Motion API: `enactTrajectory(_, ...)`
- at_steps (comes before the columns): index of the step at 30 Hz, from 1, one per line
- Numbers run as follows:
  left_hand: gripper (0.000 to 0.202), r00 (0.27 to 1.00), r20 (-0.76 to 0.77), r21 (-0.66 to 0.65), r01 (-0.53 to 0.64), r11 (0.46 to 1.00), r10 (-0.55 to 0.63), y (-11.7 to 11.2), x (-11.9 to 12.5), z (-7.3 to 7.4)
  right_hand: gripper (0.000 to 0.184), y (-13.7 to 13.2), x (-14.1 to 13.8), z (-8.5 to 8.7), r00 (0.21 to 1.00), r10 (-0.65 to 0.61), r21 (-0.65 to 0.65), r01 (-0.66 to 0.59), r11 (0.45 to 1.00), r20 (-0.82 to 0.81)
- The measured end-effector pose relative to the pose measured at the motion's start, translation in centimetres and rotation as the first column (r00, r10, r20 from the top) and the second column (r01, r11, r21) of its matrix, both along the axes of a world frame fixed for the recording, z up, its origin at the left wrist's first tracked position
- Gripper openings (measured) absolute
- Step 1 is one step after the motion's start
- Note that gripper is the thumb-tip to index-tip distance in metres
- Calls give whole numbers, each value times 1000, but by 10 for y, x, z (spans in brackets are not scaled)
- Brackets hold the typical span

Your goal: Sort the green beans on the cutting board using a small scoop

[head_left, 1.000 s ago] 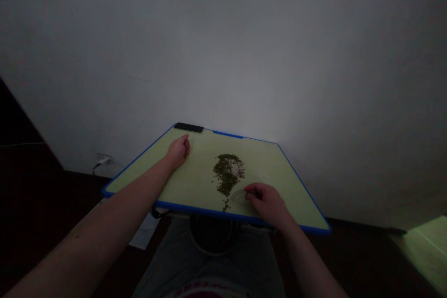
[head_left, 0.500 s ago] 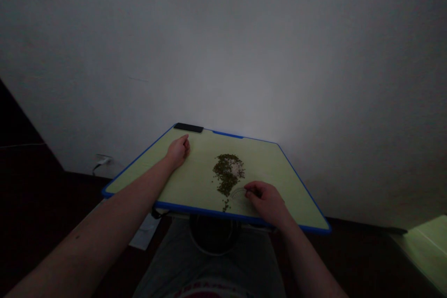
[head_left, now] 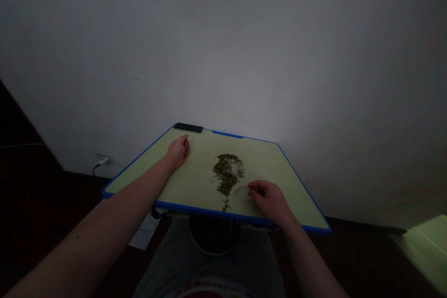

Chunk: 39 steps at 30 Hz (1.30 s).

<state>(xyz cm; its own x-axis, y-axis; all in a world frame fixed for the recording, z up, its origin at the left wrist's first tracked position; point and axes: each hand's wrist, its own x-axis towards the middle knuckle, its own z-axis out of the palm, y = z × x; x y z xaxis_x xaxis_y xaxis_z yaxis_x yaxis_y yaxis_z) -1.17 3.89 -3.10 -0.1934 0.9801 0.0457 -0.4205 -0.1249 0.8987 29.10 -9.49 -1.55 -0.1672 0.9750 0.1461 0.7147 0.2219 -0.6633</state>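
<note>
My left hand rests on the left part of the pale board, fingers curled in, with nothing visible in it. Near the front edge, my right hand pinches a clear, thin piece with a curved rim, perhaps plastic; its full shape is hard to make out. Just left of that piece lies a pile of small dark green beans, like mung beans. White grains, like rice, are mixed into the pile's right side. A few loose beans trail toward the front edge.
A dark phone-like slab lies at the board's far left corner. Below the front edge, a dark round bowl sits at my lap. A wall rises behind the board. A plug is in the wall at left.
My right hand has shifted slightly right, away from the pile, with the clear piece in its fingers. My left hand and the pile look unchanged.
</note>
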Motion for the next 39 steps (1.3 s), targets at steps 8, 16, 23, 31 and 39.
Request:
enactTrajectory(8, 35, 1000, -8, -4, 3, 1000, -3, -1, 2, 2, 22, -1, -5, 0, 998, -32, 22, 31, 999, 53)
enactTrajectory(16, 35, 1000, -23, 6, -11, 1000, 12, 0, 0, 0, 23, 9, 15, -3, 975, -185, 101, 173, 980, 121)
enactTrajectory(23, 36, 999, -37, 0, 3, 1000, -3, 1, -2, -3, 26, 18, 29, -5, 966, -244, 109, 234, 966, 84)
enactTrajectory(31, 35, 1000, -14, -15, 15, 1000, -15, 2, 1, 0, 21, 0, -5, 1, 997, -58, 66, 54, 996, 56)
enactTrajectory(39, 35, 1000, -21, 21, 9, 1000, -8, -1, 0, -1, 24, 17, 11, -1, 956, -212, 196, 173, 965, 201)
